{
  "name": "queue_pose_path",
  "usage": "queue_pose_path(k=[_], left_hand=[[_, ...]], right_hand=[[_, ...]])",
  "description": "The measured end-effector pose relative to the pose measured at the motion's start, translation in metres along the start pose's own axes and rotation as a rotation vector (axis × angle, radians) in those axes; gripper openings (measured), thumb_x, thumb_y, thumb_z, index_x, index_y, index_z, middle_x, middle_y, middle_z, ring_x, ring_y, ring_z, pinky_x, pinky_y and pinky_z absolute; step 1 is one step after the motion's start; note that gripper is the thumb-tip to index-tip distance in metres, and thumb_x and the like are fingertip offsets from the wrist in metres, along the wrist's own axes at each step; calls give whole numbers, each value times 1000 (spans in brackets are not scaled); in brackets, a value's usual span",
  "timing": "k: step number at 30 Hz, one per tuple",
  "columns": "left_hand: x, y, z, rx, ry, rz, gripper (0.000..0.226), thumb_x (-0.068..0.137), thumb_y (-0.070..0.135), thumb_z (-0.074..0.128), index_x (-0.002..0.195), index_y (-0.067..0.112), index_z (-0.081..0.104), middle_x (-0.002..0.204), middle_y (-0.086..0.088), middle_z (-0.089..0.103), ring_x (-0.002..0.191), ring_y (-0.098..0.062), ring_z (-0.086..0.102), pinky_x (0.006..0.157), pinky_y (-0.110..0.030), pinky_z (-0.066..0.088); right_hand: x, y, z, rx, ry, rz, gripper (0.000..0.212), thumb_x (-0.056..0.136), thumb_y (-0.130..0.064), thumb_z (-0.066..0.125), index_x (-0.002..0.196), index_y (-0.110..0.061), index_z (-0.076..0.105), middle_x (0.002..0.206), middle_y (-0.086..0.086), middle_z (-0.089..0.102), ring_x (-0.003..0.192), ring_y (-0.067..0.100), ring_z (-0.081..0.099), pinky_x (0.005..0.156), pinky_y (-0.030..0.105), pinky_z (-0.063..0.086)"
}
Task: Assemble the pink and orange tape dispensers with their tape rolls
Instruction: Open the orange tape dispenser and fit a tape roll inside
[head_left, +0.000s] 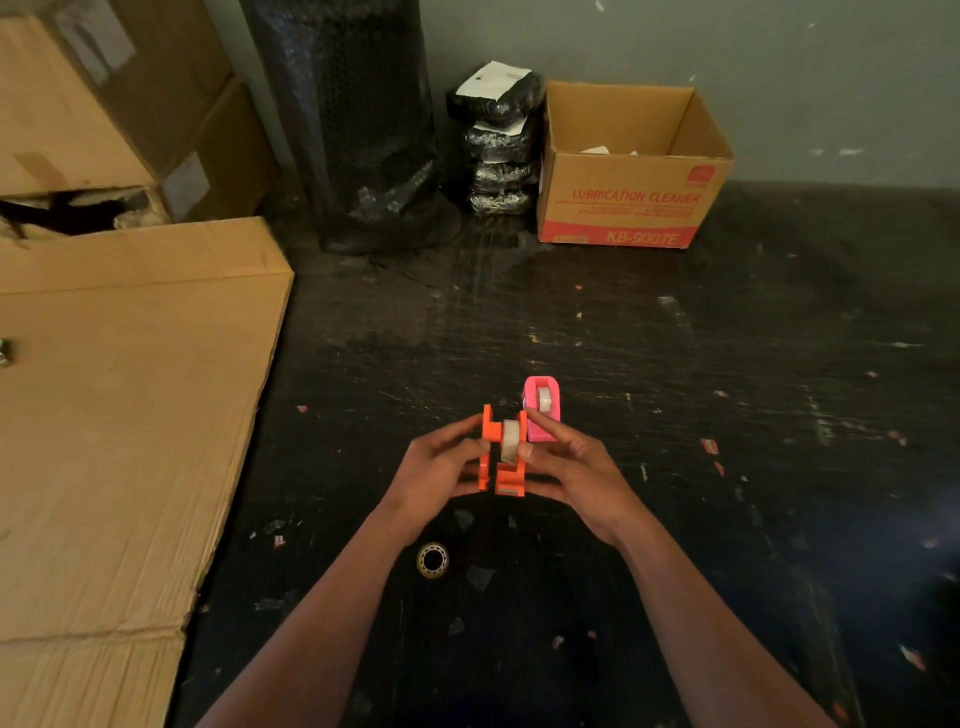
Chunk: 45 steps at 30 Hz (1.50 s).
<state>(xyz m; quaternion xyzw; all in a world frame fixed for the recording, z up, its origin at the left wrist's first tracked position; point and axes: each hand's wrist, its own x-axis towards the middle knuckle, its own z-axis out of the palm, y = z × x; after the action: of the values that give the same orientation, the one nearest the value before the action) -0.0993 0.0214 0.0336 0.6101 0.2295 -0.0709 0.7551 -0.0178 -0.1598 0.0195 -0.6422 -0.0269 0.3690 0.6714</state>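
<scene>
- Dark floor (649, 364), scuffed and scratched, littered with small scraps.
- Grey-green wall (727, 47) at the back, dim light.
- Flat cardboard (119, 415) lying at left, stacked boxes (104, 104) behind it.
- Black bubble-wrap roll (358, 119) upright against the wall.
- Pile of black parcels (498, 140) beside an open box (628, 171) printed "LUBRICATION CLEANER".

left grip (441, 467) and right grip (566, 465) raised, fingers pinched inward

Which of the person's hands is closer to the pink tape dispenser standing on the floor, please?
Right. The right hand has a fingertip overlapping the pink tape dispenser at its near end; the left hand is farther left, beyond the orange dispenser both hold.
</scene>
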Motion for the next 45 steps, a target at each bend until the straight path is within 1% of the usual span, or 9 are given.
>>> queue_pose_path(k=[4,10,21,26,29,35,39,43,45], left_hand=[[-5,1,-2,-9,-23,-21,38,103,14,59,137,32,61,116,-4,80,108,-19,77,97,-42,58],[-8,5,-4,3,-36,-35,44,101,10,62,141,28,59,116,-4,80,107,-19,78,96,-42,59],[-7,6,-3,8,-28,-9,39,98,10,67,124,38,66,113,-2,81,105,-17,78,86,-35,63],[-7,3,-2,0,-53,-7,46,98,9,67,137,33,61,121,-5,78,110,-20,76,92,-39,63],[-5,0,-5,2,-61,-16,50,98,8,67,143,28,59,127,-8,75,113,-21,75,95,-42,62],[-1,-2,-8,-14,-45,-46,44,98,10,67,138,27,62,122,-9,77,108,-20,77,81,-30,64],[3,-10,-14,-14,7,-95,29,100,13,64,130,15,65,117,-12,79,105,-24,78,86,-38,63],[12,-24,-18,64,64,-121,20,102,9,61,120,15,69,111,-10,80,100,-23,80,87,-42,63],[17,-32,-21,104,87,-131,19,102,8,62,116,16,71,111,-10,80,102,-24,79,94,-47,62]], right_hand=[[-2,-1,-1,16,-10,-8,61,93,-11,71,148,-31,52,129,10,71,112,20,74,94,42,61],[-3,1,-2,21,-21,-9,60,93,-10,70,146,-32,54,127,10,72,116,22,72,100,49,57],[-3,0,-4,27,-32,-22,58,95,-9,68,147,-29,53,122,7,76,115,22,73,102,51,56],[-2,-2,-1,19,-55,-31,58,95,-7,68,147,-28,54,121,10,76,115,24,73,101,51,56],[-1,-2,1,-1,-57,-35,58,95,-7,68,147,-28,53,121,10,76,114,23,73,99,48,58],[2,3,6,-17,-33,-42,57,95,-10,68,146,-32,53,119,6,77,113,19,74,96,44,60],[5,11,9,-32,18,-13,53,93,-11,72,140,-31,57,120,7,76,108,18,75,93,43,62],[9,23,16,-38,48,-5,38,96,-7,68,131,-19,62,117,8,74,105,18,76,81,32,64],[13,31,20,-68,56,0,35,100,-7,63,132,-22,64,118,2,74,110,17,74,80,27,62]])
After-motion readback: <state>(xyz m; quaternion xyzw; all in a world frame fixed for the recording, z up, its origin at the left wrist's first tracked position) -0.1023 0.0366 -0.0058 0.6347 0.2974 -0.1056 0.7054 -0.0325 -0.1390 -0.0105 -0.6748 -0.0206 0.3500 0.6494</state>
